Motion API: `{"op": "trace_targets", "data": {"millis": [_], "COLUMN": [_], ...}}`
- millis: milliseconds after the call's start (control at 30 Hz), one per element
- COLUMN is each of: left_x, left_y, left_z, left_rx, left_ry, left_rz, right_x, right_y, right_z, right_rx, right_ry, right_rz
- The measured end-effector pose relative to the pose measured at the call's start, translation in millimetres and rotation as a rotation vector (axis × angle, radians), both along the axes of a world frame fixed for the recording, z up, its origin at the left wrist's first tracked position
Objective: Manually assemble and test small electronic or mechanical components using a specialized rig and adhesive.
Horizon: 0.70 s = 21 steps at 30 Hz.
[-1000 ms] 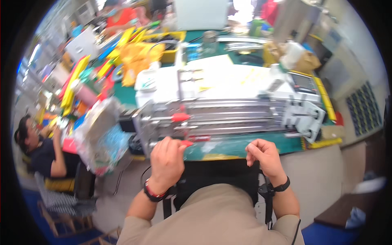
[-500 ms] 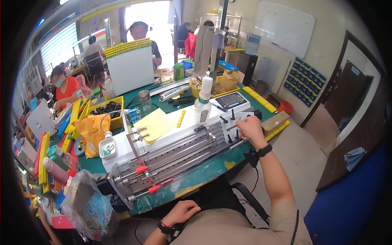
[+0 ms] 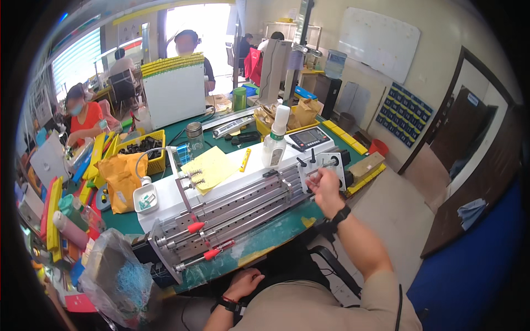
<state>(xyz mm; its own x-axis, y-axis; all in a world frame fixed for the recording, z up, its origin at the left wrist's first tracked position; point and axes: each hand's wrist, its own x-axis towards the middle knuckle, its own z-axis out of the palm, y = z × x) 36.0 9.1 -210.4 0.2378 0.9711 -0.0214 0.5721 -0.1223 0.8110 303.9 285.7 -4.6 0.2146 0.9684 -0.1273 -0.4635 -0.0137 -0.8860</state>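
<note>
My right hand (image 3: 326, 188) is at the right end of a long metal rail machine (image 3: 237, 212), in front of a pale end plate (image 3: 338, 161) with black handles (image 3: 312, 156). Its thumb and fingers are pinched together; whatever they hold is hidden. Low in the view, my left hand (image 3: 243, 283) rests on my lap with loosely bent fingers and nothing visible in it. Toward the machine's left end, two red cone-shaped tips (image 3: 195, 227) sit on metal rods. Several springs (image 3: 196, 177) stand beside a yellow paper sheet (image 3: 214, 168).
Behind the rails are a white-capped clear bottle (image 3: 274, 146) and a control panel (image 3: 309, 138). A small white dish (image 3: 146, 198), an orange envelope (image 3: 122, 182) and a yellow basket (image 3: 157, 160) are left. A plastic-lined bin (image 3: 105, 278) stands front left. Other people sit beyond the table.
My right hand has moved left and slightly nearer along the end plate, uncovering a round fitting on it. My left hand has drawn slightly left on my lap. The view has shifted a little.
</note>
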Motion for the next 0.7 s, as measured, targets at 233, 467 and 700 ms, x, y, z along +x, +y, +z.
{"op": "trace_targets", "data": {"millis": [233,467,700], "left_x": [0,5,7], "left_y": [3,0,7], "left_z": [9,21,133], "left_rx": [0.024,-0.128,0.424], "left_ry": [-0.005,-0.155,-0.342], "left_rz": [-0.026,-0.026,-0.203], "right_x": [-28,-23,-39], "right_y": [-33,-47,-46], "right_z": [4,1,6], "right_rx": [-0.026,-0.014,-0.151], "right_ry": [0.382,0.176,0.382], "right_rz": [0.083,0.193,0.407]}}
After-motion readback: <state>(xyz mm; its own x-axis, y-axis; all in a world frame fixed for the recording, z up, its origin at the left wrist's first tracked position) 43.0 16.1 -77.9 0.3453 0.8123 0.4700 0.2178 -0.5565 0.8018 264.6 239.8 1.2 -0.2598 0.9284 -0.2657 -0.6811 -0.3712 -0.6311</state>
